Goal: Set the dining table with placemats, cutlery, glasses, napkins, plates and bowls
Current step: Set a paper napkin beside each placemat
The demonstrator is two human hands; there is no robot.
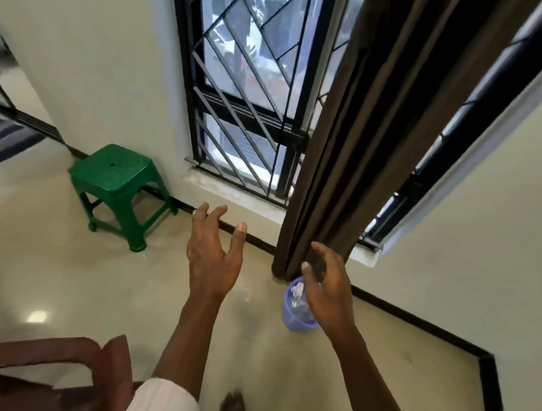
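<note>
no dining table, plates or glasses show here, so i cannot tell what is set. left hand and right hand are spread wide, holding nothing, near a green plastic stool

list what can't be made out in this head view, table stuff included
All in the head view:
Small lilac plastic bin: the right hand covers its right side; its pale contents are too blurred to name.
Reddish-brown chair back: motion-blurred, cut off by the bottom-left edge.
Scene outside the black-barred window: blurred, broken by the bars, hidden at right by the brown curtain.
Dining table, tableware: out of frame.
</note>
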